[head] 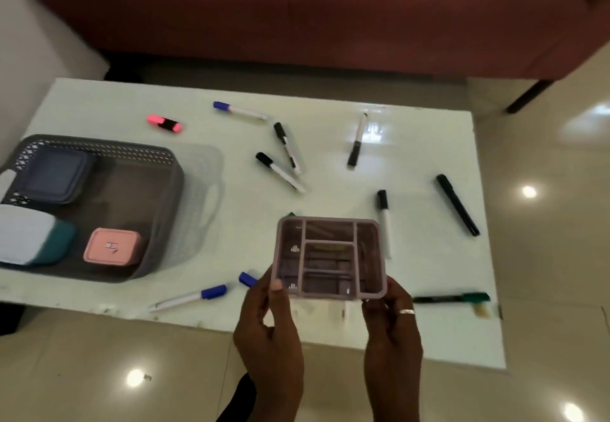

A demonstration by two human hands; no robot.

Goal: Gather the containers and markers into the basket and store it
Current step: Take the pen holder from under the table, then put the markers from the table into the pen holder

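Note:
I hold a lilac compartment container (330,256) above the table's near edge, my left hand (269,339) on its left corner and my right hand (392,336) on its right corner. The grey basket (165,190) sits at the left with a dark blue box (56,175), a white-and-teal box (33,238) and a pink box (112,246) inside. Several markers lie loose on the table: a pink highlighter (164,123), blue-capped markers (239,110) (188,298), black-capped ones (287,147) (280,171) (357,139) (384,220), a black marker (457,204) and a green one (452,298).
The white glass table (412,164) stands on glossy beige floor tiles. A red sofa (297,9) runs along the far side, with a dark leg (528,96) near the table's far right corner. A white wall is at the left.

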